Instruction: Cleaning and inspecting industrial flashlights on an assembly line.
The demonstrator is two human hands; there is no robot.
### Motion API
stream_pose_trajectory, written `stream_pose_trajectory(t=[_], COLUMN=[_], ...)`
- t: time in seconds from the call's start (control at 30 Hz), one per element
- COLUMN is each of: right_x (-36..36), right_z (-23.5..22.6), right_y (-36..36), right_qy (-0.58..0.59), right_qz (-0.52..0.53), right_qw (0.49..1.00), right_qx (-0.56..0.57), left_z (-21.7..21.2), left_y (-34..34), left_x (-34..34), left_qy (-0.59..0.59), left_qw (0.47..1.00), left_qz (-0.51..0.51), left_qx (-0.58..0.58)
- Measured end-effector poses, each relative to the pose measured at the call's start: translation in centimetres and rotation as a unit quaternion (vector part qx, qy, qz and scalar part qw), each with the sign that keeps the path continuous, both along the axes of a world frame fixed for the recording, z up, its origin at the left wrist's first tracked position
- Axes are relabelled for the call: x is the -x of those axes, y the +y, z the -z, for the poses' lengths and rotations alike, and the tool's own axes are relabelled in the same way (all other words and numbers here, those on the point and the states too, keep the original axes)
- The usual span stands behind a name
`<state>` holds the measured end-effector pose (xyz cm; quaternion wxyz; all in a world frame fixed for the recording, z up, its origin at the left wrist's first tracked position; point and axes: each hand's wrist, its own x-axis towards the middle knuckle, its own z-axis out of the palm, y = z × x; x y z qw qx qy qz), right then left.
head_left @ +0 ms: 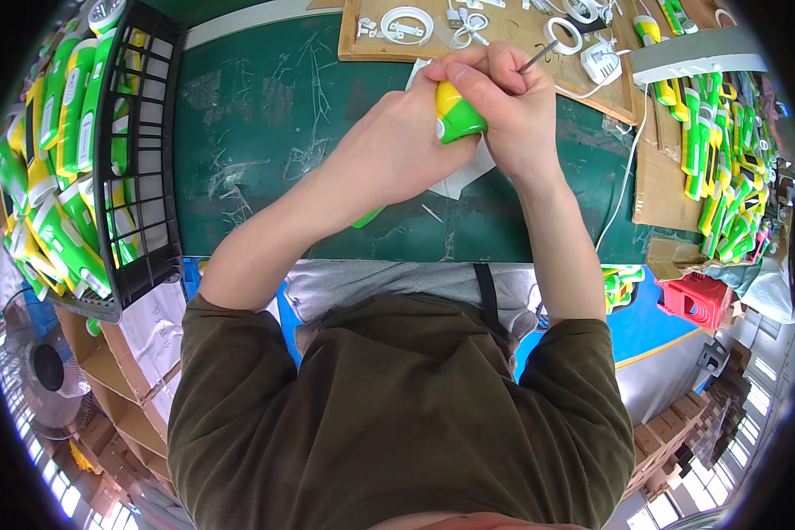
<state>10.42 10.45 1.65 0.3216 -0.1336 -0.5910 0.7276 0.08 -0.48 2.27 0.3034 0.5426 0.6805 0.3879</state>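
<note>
Near the far side of the green table my left hand is closed around a green-and-yellow flashlight body, whose rounded end shows between my hands. My right hand is a fist pressed against it, the thumb lying along the yellow part. From that fist a thin metal rod sticks out toward the upper right; its other end is hidden in my fingers. Beneath my hands lies a white sheet. A green piece peeks out below my left forearm; whether it belongs to the held body, I cannot tell.
At left stands a black plastic crate full of green, yellow and white flashlights. A wooden tray with white rings, cables and a white plug adapter lies at the back. More flashlights are heaped at right. A white cable crosses the table.
</note>
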Motion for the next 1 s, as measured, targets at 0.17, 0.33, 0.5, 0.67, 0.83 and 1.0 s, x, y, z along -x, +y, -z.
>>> stream_pose_trajectory(t=[0.17, 0.33, 0.5, 0.67, 0.83, 1.0], right_x=[-0.1, -0.1, -0.1, -0.4, -0.8, -0.4], right_z=[-0.1, 0.6, -0.1, 0.9, 1.3, 1.3], right_y=[0.4, 1.0, 0.5, 1.5, 2.2, 2.0], right_qy=[0.023, 0.030, 0.011, -0.018, 0.035, 0.103], right_qz=[-0.026, -0.043, 0.001, 0.027, -0.006, 0.120], right_qw=[0.998, 0.998, 1.000, 0.999, 0.998, 0.987], right_qx=[0.050, 0.014, -0.020, -0.011, 0.060, -0.040], left_z=[0.5, -0.6, -0.5, -0.6, 0.1, 1.4], left_y=[0.3, 0.4, 0.3, 0.7, 1.2, 1.3], left_x=[0.2, 0.1, -0.6, 0.8, 1.1, 2.0], left_qy=[-0.040, -0.123, 0.089, -0.223, -0.460, -0.432], left_qw=[0.998, 0.990, 0.995, 0.972, 0.887, 0.898], left_qz=[0.022, 0.047, -0.033, 0.011, 0.021, 0.080], left_qx=[-0.050, 0.058, 0.008, 0.075, 0.016, 0.002])
